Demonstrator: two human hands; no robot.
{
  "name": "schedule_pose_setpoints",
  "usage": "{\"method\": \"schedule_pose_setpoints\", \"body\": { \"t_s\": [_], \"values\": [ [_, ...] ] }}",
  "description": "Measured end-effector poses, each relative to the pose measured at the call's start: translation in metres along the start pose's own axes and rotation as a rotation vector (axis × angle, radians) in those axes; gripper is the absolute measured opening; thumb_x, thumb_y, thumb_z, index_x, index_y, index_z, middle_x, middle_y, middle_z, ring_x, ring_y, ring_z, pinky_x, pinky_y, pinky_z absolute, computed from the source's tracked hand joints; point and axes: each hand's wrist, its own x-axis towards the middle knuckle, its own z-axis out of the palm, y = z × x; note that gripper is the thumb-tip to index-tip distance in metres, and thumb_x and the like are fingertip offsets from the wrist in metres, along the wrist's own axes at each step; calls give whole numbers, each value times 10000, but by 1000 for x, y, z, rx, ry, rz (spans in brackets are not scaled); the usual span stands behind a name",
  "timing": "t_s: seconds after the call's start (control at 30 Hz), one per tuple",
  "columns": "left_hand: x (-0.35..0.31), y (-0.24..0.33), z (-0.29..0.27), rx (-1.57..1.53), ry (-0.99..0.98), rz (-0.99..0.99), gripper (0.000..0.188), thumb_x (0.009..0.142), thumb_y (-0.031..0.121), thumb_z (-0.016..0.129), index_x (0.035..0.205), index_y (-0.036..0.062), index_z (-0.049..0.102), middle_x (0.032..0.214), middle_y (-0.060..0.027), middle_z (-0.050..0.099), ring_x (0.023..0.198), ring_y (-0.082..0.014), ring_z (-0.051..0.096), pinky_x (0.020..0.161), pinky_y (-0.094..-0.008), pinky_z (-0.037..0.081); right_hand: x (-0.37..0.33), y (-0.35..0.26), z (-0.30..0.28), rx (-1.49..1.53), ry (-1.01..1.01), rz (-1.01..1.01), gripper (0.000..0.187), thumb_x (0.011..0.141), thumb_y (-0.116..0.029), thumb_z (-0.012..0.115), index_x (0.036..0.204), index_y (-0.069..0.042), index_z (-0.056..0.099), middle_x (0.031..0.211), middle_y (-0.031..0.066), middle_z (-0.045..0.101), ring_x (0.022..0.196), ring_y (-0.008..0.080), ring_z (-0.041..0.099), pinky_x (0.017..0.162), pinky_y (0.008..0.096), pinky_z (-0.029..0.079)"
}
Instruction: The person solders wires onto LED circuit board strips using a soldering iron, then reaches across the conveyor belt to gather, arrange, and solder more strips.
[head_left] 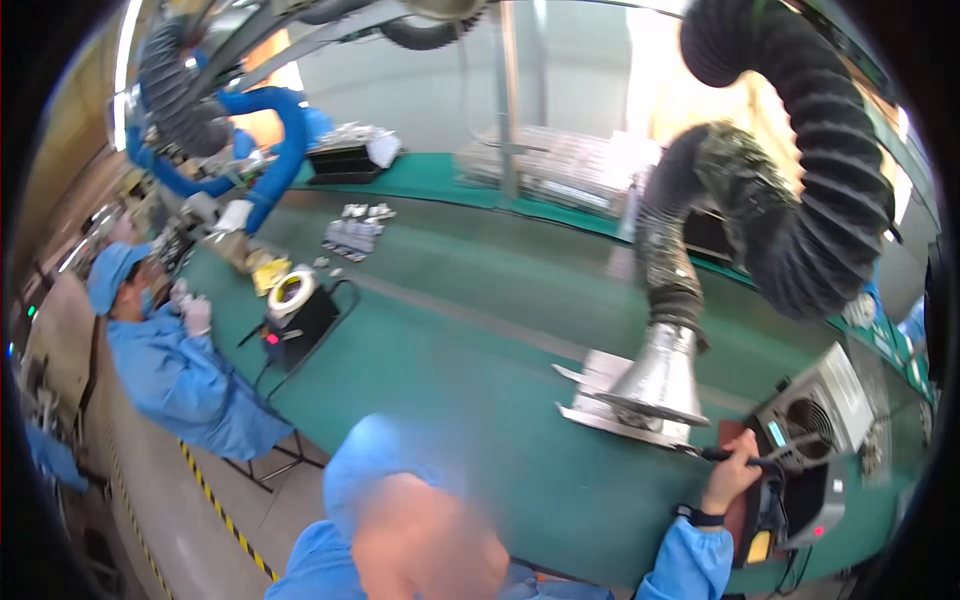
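At the right side of the bench, my right hand comes in from the lower edge in a blue sleeve, with a black watch on the wrist. Its fingers are closed round the dark handle of a soldering iron, which points left. The tip reaches the near right edge of a flat silver metal plate that has prongs on its left side. A shiny metal fume hood stands over the plate and covers part of it. My left hand is not in view.
A fan unit and a soldering station with a yellow sponge stand beside my right hand. A thick black hose arches above. At lower centre is a blue-capped person; another worker sits left, near a tape dispenser.
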Motion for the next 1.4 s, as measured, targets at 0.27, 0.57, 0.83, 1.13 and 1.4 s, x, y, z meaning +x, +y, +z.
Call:
{"method": "schedule_pose_setpoints", "body": {
  "t_s": [0.27, 0.57, 0.83, 1.13, 1.4],
  "values": [
    [1, 31, 16, 133, 11, 46, 367, 887, 120, 678, 1210, 276, 597, 757, -50, 591, 561, -164, 499, 530, -280, 382, -1, 5, 16, 65, -67, 17, 392, 1001, -201, 505, 645, -42, 457, 613, -20, 400, 606, 85, 380, 581, 267, 320],
    [-5, 41, 9, 197, 32, 100, 339, 874, 94, 681, 1173, 234, 605, 749, -62, 601, 578, -174, 520, 539, -284, 405, -2, 5, 14, 36, -37, 2, 420, 1003, -237, 505, 634, -53, 421, 624, -20, 382, 611, 90, 372, 590, 260, 315],
    [-7, 49, 3, 281, 36, 94, 267, 859, 84, 696, 1094, 198, 642, 731, -79, 607, 598, -198, 553, 560, -295, 435, -2, 3, 15, 44, -32, 47, 413, 1004, -251, 503, 644, -73, 403, 641, -31, 370, 614, 72, 364, 582, 235, 296],
    [-3, 41, 4, 330, 49, 162, 264, 867, 102, 698, 1103, 210, 647, 699, -77, 593, 573, -187, 544, 549, -285, 431, -1, 0, 16, 42, -40, 6, 420, 1014, -231, 475, 639, -65, 383, 627, -24, 352, 591, 80, 344, 574, 241, 306],
    [11, 13, 0, 316, 102, 433, 239, 874, 142, 697, 1102, 130, 625, 743, -75, 628, 561, -181, 549, 543, -282, 433, 3, 10, 14, -8, -28, -32, 397, 1005, -223, 510, 662, -31, 457, 645, -15, 401, 624, 88, 389, 626, 254, 336]
  ]
}}
